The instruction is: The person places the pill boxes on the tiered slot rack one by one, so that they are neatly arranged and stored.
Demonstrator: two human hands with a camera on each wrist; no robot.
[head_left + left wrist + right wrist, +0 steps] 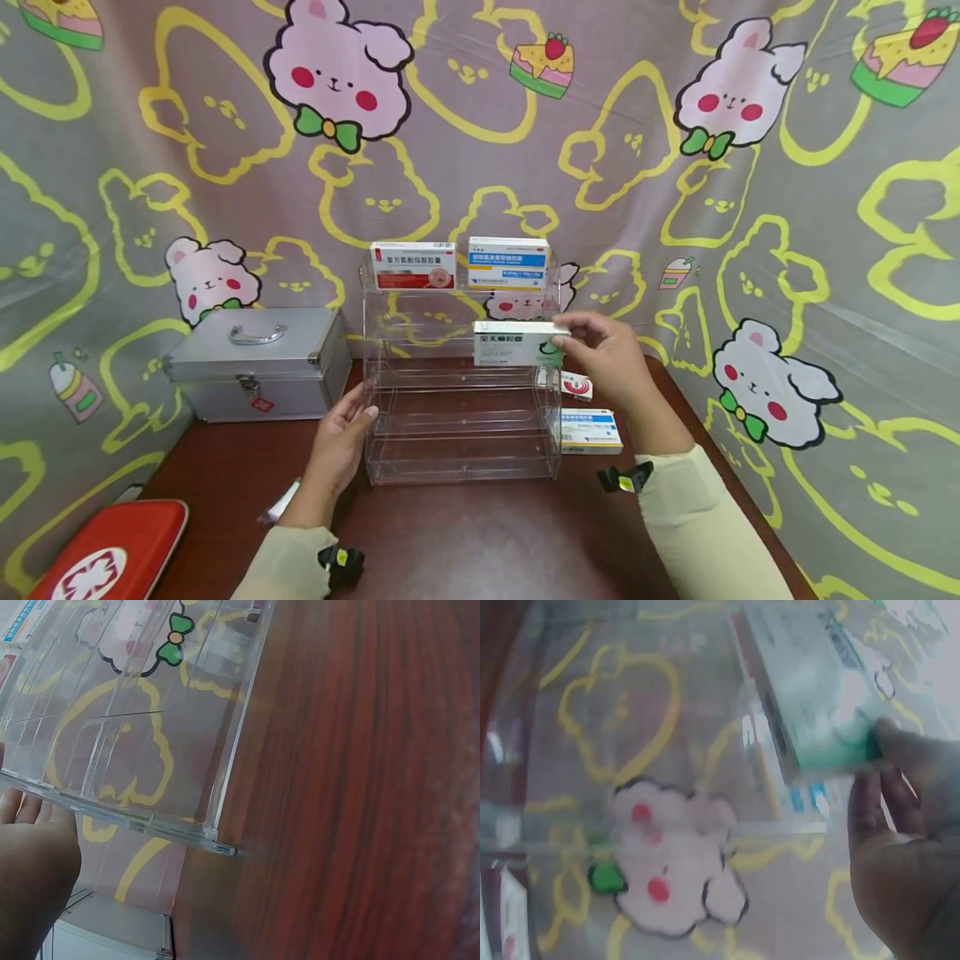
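Note:
A clear plastic tiered display rack (461,472) stands upright on the table. My left hand (339,437) holds its left side wall, the thumb in front and the fingers around the edge; the left wrist view shows that hand (37,855) at the rack's side panel (142,823). With thumb and fingers, my right hand (613,358) pinches the right end of a white and green medicine box (504,346), held upright before the rack's second tier. On the top tier sit a red and white medicine box (414,268) and a blue, white and yellow one (508,265).
Right of the rack, another blue and white box (591,432) and a white box with red rings (577,385) lie on the table. A silver metal case (255,367) stands at the back left. A red case (120,542) lies front left, near a small white packet (283,502).

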